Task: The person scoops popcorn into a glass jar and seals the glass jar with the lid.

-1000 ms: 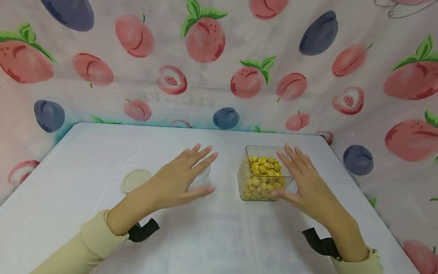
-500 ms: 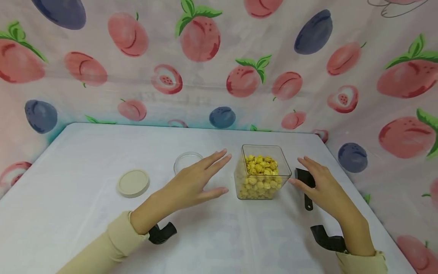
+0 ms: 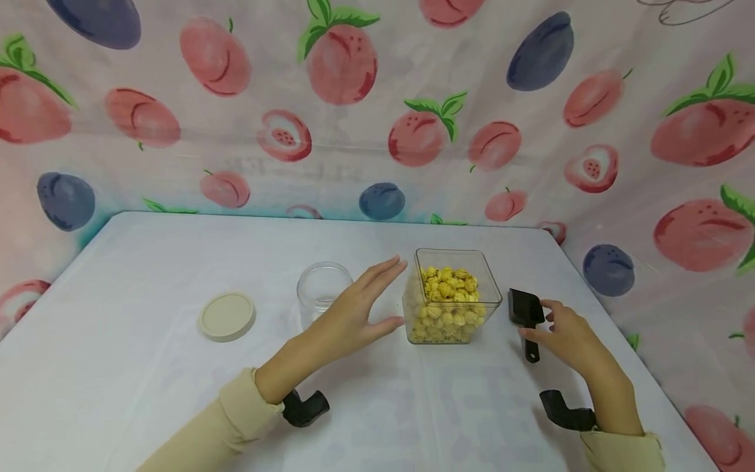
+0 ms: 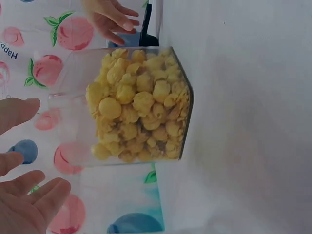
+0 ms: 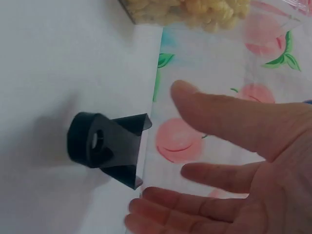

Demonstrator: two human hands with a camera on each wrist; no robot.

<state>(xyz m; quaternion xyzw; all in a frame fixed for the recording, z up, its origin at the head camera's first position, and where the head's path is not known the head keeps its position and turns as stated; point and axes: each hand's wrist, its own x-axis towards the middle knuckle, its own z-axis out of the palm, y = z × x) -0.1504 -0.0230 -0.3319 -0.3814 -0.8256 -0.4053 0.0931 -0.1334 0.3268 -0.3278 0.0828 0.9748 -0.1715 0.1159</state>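
Note:
A small black scoop (image 3: pixel 524 307) lies on the right of the table, its handle toward the person. My right hand (image 3: pixel 571 339) hovers over that handle, thumb and fingers parted on either side; the right wrist view shows a gap between the fingers and the scoop (image 5: pixel 119 148). Left of it stands a clear square container (image 3: pixel 494 304) partly filled with yellow popcorn (image 3: pixel 451 285). My left hand (image 3: pixel 349 314) is held in the air beside the container, fingers straight, thumb apart, holding nothing. Behind it a clear round jar (image 3: pixel 315 280) is partly hidden.
A cream round lid (image 3: pixel 227 317) lies flat left of the jar. The white-covered table (image 3: pixel 147 393) ends at a back edge against a fruit-print cloth (image 3: pixel 342 151), which also hangs along the right side. Black mounts (image 3: pixel 567 410) sit at both wrists.
My right hand has come down and away from the container to the scoop, uncovering it. The left hand has shifted right toward the container, so the jar and lid show more.

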